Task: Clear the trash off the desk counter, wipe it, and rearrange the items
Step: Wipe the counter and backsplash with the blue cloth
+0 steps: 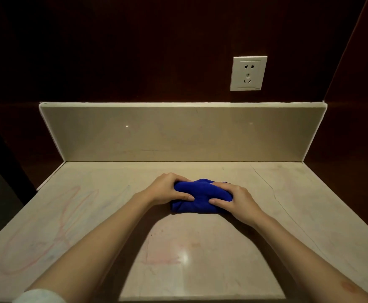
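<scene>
A bunched blue cloth lies on the pale marble counter, near its middle. My left hand grips the cloth's left end, fingers curled over the top and thumb pressed into its front. My right hand grips the right end the same way. Both forearms reach in from the bottom of the view. Faint pink and blue scribble marks cover the counter's left side, and fainter pink marks sit between my arms.
A marble backsplash closes the counter at the back. A white wall socket sits on the dark wood panel above it, right of centre. A thin crack runs across the counter's right part. Dark wood walls stand on both sides.
</scene>
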Available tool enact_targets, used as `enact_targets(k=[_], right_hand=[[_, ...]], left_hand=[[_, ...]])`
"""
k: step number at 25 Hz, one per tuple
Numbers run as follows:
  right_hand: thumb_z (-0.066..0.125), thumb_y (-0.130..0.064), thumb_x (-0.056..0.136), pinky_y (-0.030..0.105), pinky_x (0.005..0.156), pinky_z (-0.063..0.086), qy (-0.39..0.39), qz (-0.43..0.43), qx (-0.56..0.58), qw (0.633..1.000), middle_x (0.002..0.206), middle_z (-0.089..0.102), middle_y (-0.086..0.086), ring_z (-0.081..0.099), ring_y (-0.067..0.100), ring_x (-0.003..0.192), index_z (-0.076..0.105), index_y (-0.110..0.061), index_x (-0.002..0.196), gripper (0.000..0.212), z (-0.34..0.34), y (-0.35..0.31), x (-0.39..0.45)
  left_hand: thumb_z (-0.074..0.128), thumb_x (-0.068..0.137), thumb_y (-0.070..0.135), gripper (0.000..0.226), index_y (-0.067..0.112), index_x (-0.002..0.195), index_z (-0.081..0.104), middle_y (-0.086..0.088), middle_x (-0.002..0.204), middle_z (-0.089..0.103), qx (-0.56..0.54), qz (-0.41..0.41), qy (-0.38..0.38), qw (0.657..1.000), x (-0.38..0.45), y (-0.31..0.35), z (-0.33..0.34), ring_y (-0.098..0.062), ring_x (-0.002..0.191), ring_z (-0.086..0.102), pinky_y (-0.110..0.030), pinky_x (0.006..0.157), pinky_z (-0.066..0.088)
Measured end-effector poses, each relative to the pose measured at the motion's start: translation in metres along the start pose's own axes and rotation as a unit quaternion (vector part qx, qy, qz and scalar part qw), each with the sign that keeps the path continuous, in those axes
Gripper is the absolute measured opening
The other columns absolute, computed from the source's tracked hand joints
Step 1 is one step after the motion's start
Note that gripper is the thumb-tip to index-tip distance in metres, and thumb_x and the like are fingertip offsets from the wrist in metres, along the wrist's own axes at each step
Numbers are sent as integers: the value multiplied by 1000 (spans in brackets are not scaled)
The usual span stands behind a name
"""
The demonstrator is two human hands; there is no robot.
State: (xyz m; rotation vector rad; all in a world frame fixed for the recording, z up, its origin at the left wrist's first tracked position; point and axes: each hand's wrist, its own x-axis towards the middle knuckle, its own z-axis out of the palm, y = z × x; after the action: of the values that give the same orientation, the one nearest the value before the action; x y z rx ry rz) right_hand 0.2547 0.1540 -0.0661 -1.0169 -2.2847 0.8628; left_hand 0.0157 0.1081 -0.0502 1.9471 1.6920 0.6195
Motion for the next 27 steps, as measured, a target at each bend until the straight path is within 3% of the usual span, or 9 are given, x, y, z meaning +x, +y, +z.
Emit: enact_targets(k=[12, 19, 27], right_hand=[[69, -36, 83, 32, 96, 48, 19, 28, -15, 999, 123, 63, -13, 57, 8, 109, 59, -30, 127, 45, 11, 17, 101], [72, -32, 82, 26, 88, 52, -19, 47, 5, 999, 109, 68, -16, 62, 3, 100, 63, -29, 121, 40, 0, 18, 131], [65, -43, 85, 30, 101, 43, -25, 45, -40, 998, 128, 60, -15, 55, 7, 114, 57, -32, 129, 46, 1, 12, 110]], left_hand=[[77, 73, 50, 48, 30, 115, 69, 12, 106, 72, 20, 15, 17, 1000, 81, -56, -43, -4, 96, 64, -28, 86, 52], [72, 74, 56, 49, 33, 116, 67, 13, 108, 71, 35, 9, 20, 999, 96, -65, -48, -6, 98, 63, -26, 86, 50], [76, 72, 55, 51, 31, 116, 68, 14, 107, 71, 7, -3, 9, 1000, 80, -57, -44, -3, 95, 63, -23, 85, 51]])
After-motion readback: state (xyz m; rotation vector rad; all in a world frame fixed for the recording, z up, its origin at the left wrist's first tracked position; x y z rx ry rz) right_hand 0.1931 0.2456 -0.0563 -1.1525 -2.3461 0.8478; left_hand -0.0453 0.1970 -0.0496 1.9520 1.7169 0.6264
